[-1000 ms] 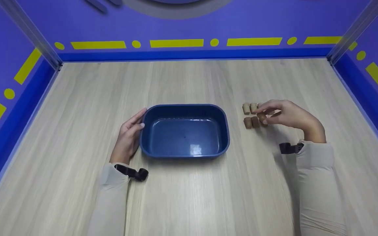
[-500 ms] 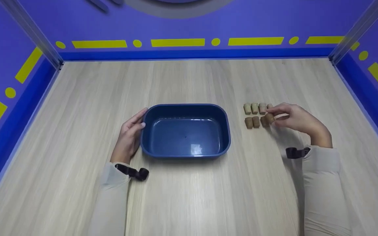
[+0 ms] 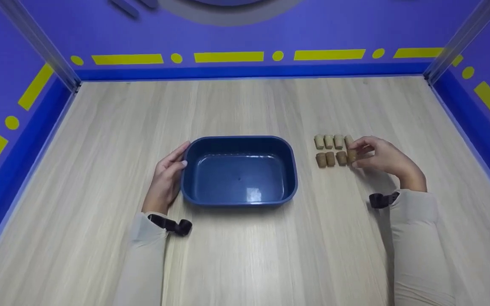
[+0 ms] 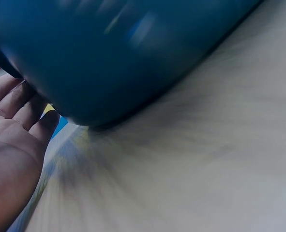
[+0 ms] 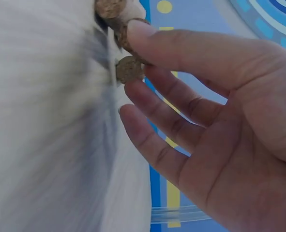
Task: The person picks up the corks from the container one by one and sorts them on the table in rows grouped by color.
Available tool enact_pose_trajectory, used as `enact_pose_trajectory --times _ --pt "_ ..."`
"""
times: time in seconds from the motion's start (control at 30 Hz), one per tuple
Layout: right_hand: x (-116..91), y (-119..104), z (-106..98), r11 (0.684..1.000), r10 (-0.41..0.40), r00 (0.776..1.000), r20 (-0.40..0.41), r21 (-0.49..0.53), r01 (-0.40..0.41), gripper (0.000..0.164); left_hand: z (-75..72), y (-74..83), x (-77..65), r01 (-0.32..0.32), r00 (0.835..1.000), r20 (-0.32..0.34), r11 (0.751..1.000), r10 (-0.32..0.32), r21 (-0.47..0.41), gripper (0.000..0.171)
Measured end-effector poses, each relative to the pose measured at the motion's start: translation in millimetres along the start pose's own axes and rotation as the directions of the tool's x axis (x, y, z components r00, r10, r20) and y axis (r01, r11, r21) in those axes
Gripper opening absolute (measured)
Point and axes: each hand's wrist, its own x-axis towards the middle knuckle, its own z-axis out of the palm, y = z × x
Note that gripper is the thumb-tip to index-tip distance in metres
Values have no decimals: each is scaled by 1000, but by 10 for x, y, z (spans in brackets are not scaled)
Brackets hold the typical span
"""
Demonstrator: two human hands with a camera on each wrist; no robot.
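Note:
A dark blue rectangular container [image 3: 240, 201] stands on the wooden table. My left hand [image 3: 166, 180] holds its left side, the thumb at the rim and the fingers along the outer wall. In the left wrist view those fingers [image 4: 29, 108] lie nearly straight against the wall. On the right, my right hand [image 3: 387, 159] pinches a brown cork [image 3: 351, 156] at the end of the near row, between thumb and fingers. Beside it lie brown corks [image 3: 331, 159]; just behind is a row of paler corks [image 3: 328, 141]. In the right wrist view the thumb partly covers the pinched cork [image 5: 123, 37].
The light wooden table [image 3: 245, 263] spreads around the container and the corks. Purple-blue panels with yellow marks [image 3: 229, 56] wall off its back and both sides. Dark wrist cameras [image 3: 181, 226] sit at both cuffs.
My right hand has shifted right with the brown cork and lowered it to the right end of the near row. More of the pale row shows. The left hand and container stay put.

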Motion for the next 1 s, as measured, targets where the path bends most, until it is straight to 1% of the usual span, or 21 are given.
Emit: enact_pose_trajectory --times 0.13,0.43,0.8,1.0 --pt "11 1 4 1000 24 1000 5 -7 -24 40 12 11 9 -8 1000 2 1000 8 23 56" --pt "10 4 27 999 37 999 -4 -39 -37 40 26 31 -2 -10 1000 21 1000 10 -3 55" --pt "-8 -11 0 998 55 998 16 -23 -55 48 3 11 26 1 1000 20 1000 -1 -9 55" --pt "-42 -35 -27 998 68 997 46 -13 -67 50 -11 13 25 0 1000 1 1000 0 -9 51"
